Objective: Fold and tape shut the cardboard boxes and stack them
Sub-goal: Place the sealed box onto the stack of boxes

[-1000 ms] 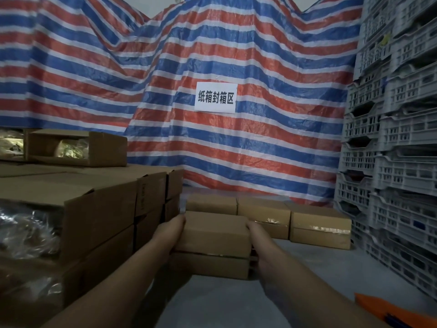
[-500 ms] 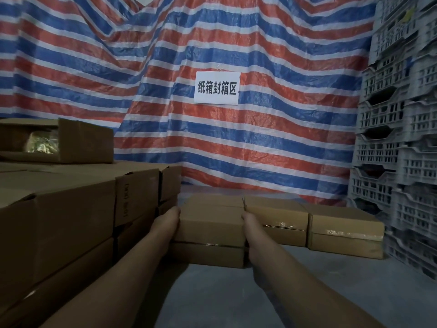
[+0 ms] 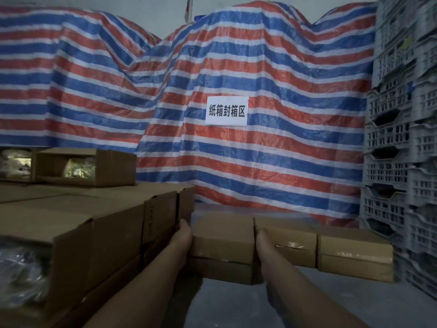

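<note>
A taped cardboard box (image 3: 222,235) is clasped between my left hand (image 3: 183,235) and my right hand (image 3: 261,241), one on each short side. It lies on another sealed box (image 3: 220,271) on the grey floor, at the left end of a row. Two more taped boxes, a middle one (image 3: 293,247) and a right one (image 3: 354,256), sit just right of it along the striped tarpaulin. My fingers are hidden behind the box sides.
Large cardboard cartons (image 3: 71,233) are stacked on the left, with open boxes (image 3: 85,166) holding plastic-wrapped goods on top. Grey plastic crates (image 3: 402,162) tower at the right. A white sign (image 3: 227,111) hangs on the tarpaulin. Grey floor (image 3: 236,308) lies between my forearms.
My hands pushed the held box farther forward, into line with the row by the tarpaulin. The camera tilted up; the orange object at lower right left the view.
</note>
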`<state>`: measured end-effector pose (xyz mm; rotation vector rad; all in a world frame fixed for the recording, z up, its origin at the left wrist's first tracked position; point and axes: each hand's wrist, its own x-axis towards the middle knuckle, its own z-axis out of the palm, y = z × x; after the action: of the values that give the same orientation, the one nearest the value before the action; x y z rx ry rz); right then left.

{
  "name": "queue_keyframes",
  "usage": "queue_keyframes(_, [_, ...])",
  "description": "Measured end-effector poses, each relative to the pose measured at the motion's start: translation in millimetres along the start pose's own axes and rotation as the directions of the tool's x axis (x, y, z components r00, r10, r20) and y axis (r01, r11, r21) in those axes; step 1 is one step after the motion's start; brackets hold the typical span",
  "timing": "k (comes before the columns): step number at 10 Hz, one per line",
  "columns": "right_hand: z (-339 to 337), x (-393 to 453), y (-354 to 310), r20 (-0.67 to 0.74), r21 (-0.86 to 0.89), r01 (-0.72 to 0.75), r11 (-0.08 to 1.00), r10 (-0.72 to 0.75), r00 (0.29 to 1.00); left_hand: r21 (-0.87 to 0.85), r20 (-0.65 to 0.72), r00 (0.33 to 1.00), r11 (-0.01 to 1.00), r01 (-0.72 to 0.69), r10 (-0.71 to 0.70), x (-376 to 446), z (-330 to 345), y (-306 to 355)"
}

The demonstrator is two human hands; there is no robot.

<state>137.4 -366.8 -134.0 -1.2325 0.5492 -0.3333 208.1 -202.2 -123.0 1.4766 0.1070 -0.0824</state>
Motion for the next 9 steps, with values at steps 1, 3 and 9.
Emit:
queue_keyframes(1, [-5.5, -19.4, -10.2, -0.096, -0.03, 0.066, 0.997, -0.068, 0.993, 0.099, -0.05, 0.999, 0.995, 0.003, 0.002, -20.1, -3.0, -4.7])
queue_keyframes(3, [-12.2, -77.0, -24.8, -0.191, -0.249, 0.176, 0.952, -0.226, 0.955, 0.433, 0.09, 0.97, 0.868, -0.242, 0.226, -85.3, -9.7, -1.0])
queue_keyframes(9, [70.3, -315.4, -59.7, 0.175, -0.275, 0.546, 0.792, -0.517, 0.838, 0.491, 0.197, 0.707, 0.556, -0.671, 0.679, -278.5, -143.2, 105.6])
